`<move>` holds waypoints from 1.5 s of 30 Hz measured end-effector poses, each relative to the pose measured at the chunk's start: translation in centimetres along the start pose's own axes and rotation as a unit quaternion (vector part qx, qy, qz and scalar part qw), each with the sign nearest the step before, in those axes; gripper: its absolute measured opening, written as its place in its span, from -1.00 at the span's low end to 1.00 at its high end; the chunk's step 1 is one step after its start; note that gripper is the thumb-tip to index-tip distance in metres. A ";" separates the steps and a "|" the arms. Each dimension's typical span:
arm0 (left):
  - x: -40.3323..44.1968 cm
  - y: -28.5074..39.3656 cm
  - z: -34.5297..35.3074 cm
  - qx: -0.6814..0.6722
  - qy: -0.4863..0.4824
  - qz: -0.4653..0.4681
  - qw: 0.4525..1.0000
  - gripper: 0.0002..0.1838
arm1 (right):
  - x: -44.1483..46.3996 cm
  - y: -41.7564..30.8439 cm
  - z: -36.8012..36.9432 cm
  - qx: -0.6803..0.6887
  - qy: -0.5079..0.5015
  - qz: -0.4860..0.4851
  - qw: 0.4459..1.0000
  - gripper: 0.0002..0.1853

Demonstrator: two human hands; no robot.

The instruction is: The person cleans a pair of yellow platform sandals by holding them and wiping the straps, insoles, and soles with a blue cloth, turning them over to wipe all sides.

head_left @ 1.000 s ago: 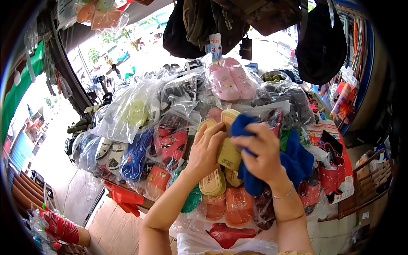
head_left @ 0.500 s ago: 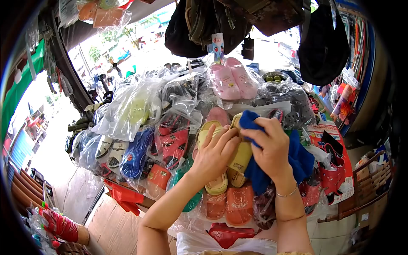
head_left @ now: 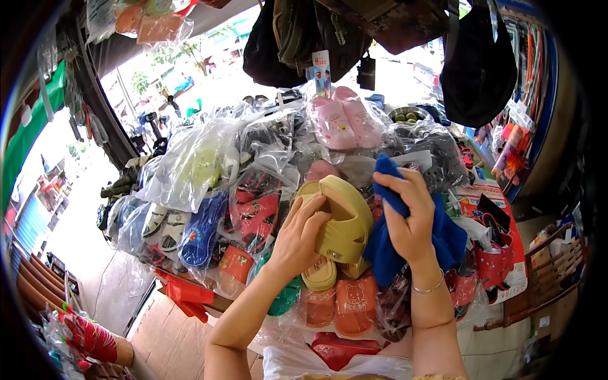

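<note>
My left hand (head_left: pixel 296 235) grips one side of a yellow-green slipper (head_left: pixel 345 235), with some fingers inside its opening. The slipper is tilted, its wide strap and hollow foot opening turned toward me. Partly hidden under it lies a matching yellow slipper (head_left: pixel 318 276). My right hand (head_left: pixel 410 218) pinches a blue cloth (head_left: pixel 384 253) just to the right of the slipper, apart from it. The cloth hangs down below the hand and spreads behind the wrist. Below are orange slippers (head_left: pixel 356 307) with a bear print, wrapped in clear plastic.
Plastic-wrapped footwear covers the stall, including pink clogs (head_left: pixel 345 123), blue slippers (head_left: pixel 204 233) and red sandals (head_left: pixel 258 212). Dark bags (head_left: pixel 478 69) hang low overhead. A wooden chair (head_left: pixel 551 272) stands at the right, and a red plastic bag (head_left: pixel 183 292) hangs off the stall's front left.
The yellow slipper has been tipped up and turned, so its opening now shows. My left hand has shifted to its left side. My right hand, with the cloth, has moved slightly right, off the slipper.
</note>
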State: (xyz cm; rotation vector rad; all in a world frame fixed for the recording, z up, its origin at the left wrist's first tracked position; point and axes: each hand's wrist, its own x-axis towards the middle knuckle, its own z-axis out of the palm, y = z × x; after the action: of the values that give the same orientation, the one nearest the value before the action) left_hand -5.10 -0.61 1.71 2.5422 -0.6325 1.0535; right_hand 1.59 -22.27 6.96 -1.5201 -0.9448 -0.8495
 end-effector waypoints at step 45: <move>-0.5 4.2 0.9 -0.233 0.051 -0.112 0.965 -0.57 | -0.3 -0.5 1.5 -0.023 -0.134 -0.155 0.978 -0.60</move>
State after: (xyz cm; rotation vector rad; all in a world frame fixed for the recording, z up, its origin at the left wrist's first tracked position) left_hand -7.09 -4.47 1.21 2.0796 -0.4826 0.8339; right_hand 1.01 -20.81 6.70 -1.5762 -1.3962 -0.9041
